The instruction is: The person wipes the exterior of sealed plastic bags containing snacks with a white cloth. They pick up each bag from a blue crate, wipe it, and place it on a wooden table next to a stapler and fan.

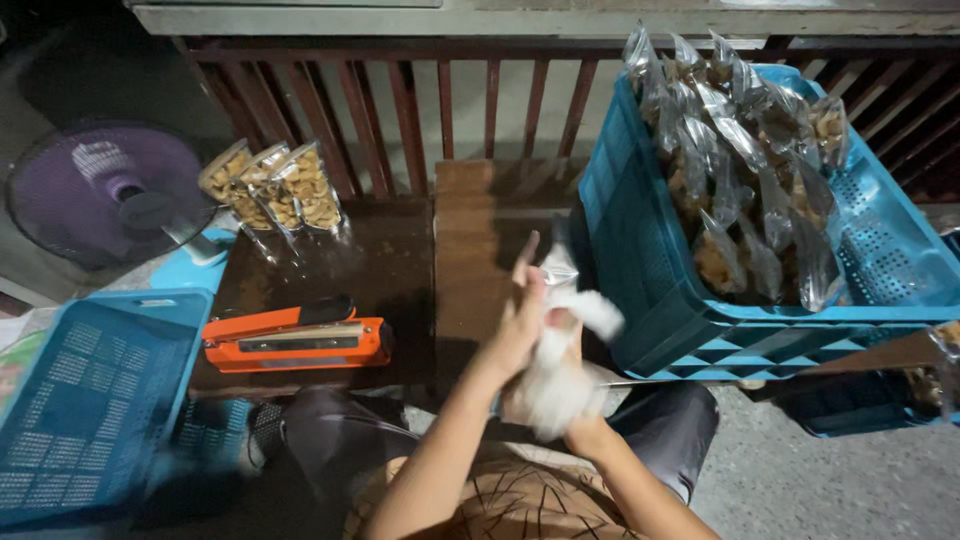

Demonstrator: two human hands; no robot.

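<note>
Two hands together at centre frame, both on one clear bag. We see the left hand flat and upright, fingers pointing to 12 o'clock, pressed against the bag's left face. Right hand is motion-blurred, below and at about 4 o'clock from the left; it looks wrapped round the bag's lower end, but we cannot tell how firmly it's clamped. Bag's long axis runs roughly 12 to 6, top edge poking out above the fingertips.

Blue crate of filled bags sits just beside the hands at 2 o'clock, tilted toward us; right hand is the nearer one. Orange heat sealer lies at 9 o'clock on the dark table, long axis 9 to 3, well apart from the hands; left hand is nearer. Three filled bags stand at 11 o'clock by the railing.
</note>
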